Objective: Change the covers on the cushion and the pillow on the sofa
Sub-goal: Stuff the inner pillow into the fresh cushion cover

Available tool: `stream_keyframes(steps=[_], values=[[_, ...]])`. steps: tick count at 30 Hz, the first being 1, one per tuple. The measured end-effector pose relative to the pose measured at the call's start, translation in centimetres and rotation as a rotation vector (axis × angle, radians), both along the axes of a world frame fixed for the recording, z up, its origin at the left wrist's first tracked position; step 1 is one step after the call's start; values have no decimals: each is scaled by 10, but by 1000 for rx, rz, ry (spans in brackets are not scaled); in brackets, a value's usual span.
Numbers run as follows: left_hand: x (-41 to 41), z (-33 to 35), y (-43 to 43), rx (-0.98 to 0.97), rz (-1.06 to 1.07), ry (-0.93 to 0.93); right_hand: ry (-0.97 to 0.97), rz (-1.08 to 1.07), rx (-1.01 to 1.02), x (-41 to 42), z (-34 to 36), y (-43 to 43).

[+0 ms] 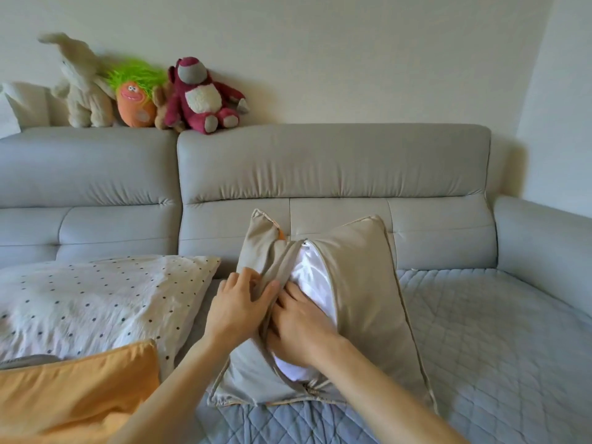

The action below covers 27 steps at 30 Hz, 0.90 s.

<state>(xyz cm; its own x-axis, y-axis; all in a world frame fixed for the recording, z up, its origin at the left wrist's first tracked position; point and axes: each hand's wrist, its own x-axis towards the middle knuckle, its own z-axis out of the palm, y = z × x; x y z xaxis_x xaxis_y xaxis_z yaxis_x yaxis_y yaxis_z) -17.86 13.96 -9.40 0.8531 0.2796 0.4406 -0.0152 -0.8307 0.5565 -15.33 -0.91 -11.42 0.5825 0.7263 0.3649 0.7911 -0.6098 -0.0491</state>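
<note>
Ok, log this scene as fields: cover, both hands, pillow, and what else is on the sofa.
cover: beige, unzipped, white insert showing
left hand: pinches cover's edge
right hand: fingers in the opening, against insert
pillow: dotted, left of cover
orange cover: front left
toys: on sofa back
</note>
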Motion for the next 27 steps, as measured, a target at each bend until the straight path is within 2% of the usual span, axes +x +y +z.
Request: stream_keyframes(steps=[1, 3, 6, 8, 10, 11, 13, 14, 15, 16, 17, 21, 23, 25, 27], values=[[-1, -5, -2, 43, -4, -19, -95, 84, 60, 2, -4, -6], [-2, -15, -12, 129, 19, -69, -147, 158, 214, 1, -14, -35], [1, -29, -29, 283, 95, -91, -326, 69, 412, -9, -3, -73], [4, -34, -35, 326, 117, -131, -446, -94, 500, 2, 12, -92], [8, -34, -36, 299, 125, -170, -281, -371, 581, 20, 24, -111], [9, -32, -36, 268, 123, -163, -70, -514, 666, 28, 28, -121], [5, -26, -37, 216, 113, -121, 529, -690, 915, 41, 24, -137], [1, -23, -38, 205, 112, -98, 802, -708, 1009, 41, 14, -141], [-2, -19, -39, 203, 105, -78, 998, -691, 1042, 36, 3, -144], [-5, -15, -39, 203, 89, -76, 1090, -654, 1039, 31, -7, -146], [-5, -10, -37, 197, 68, -89, 1077, -625, 1038, 25, -15, -149], [8, 22, -24, 156, 22, -253, 850, -532, 1168, -6, -13, -155], [19, 44, -26, 169, -5, -325, 892, -571, 1056, -33, -11, -163], [26, 57, -38, 210, -82, -292, 1044, -591, 735, -67, -13, -175], [27, 51, -55, 307, -210, -128, 1171, -515, 370, -95, -20, -191]])
